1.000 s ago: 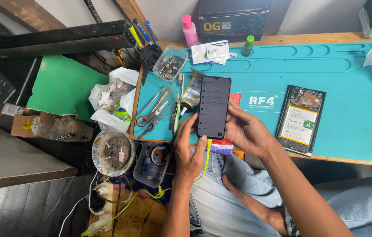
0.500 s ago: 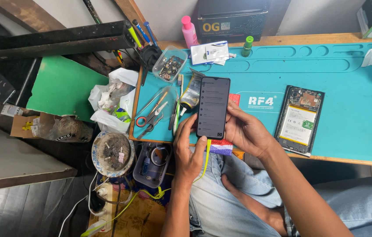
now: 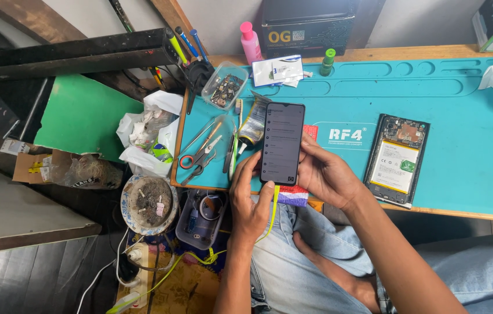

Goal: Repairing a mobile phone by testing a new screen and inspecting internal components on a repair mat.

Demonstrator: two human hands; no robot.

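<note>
A black smartphone [image 3: 282, 142] with a lit dark screen is held upright over the front edge of the teal work mat [image 3: 461, 174]. My right hand [image 3: 330, 174] grips its right side. My left hand [image 3: 250, 200] supports its lower left corner, thumb near the screen's bottom. A yellow-green cable [image 3: 272, 203] hangs from the phone's bottom end down past my lap. A second phone [image 3: 397, 160] lies opened on the mat to the right, with its battery and circuit board showing.
Scissors [image 3: 197, 160], tweezers and a glue tube [image 3: 253, 125] lie left of the phone. A clear parts box [image 3: 225, 86], pink bottle [image 3: 251, 42], green bottle [image 3: 327, 61] stand behind. A bag of scraps [image 3: 147, 136], an ashtray [image 3: 149, 203], a plastic tub [image 3: 203, 218] sit left and below.
</note>
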